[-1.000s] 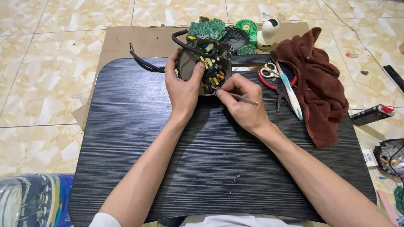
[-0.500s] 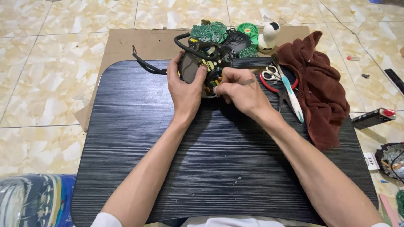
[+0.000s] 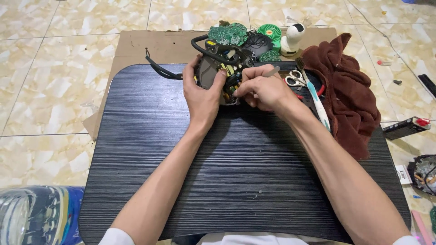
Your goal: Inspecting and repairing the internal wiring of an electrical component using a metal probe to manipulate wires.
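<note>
the right hand [image 3: 263, 90] is curled tight around a thin grey metal tool [image 3: 271, 71], pen-style, its tip hidden among the parts while the blunt end sticks up past the knuckles; that grip seems chosen for fine prying or picking. the left hand [image 3: 203, 93] wraps the near side of an opened dark electronic device [image 3: 217, 72], thumb pressed on its edge, apparently to steady it against the tool's push; yellow and green components show inside, and a thick black cable [image 3: 160, 70] trails off to the left. the device sits at the far edge of a black ribbed board [image 3: 227, 172] laid over cardboard [image 3: 145, 45]; just behind lie a green circuit board [image 3: 227, 33], a small green fan [image 3: 270, 32] and a white round gadget [image 3: 293, 37]; to the right, scissors [image 3: 296, 79], a toothbrush [image 3: 315, 97] and a brown towel [image 3: 347, 86], all within reach.
</note>
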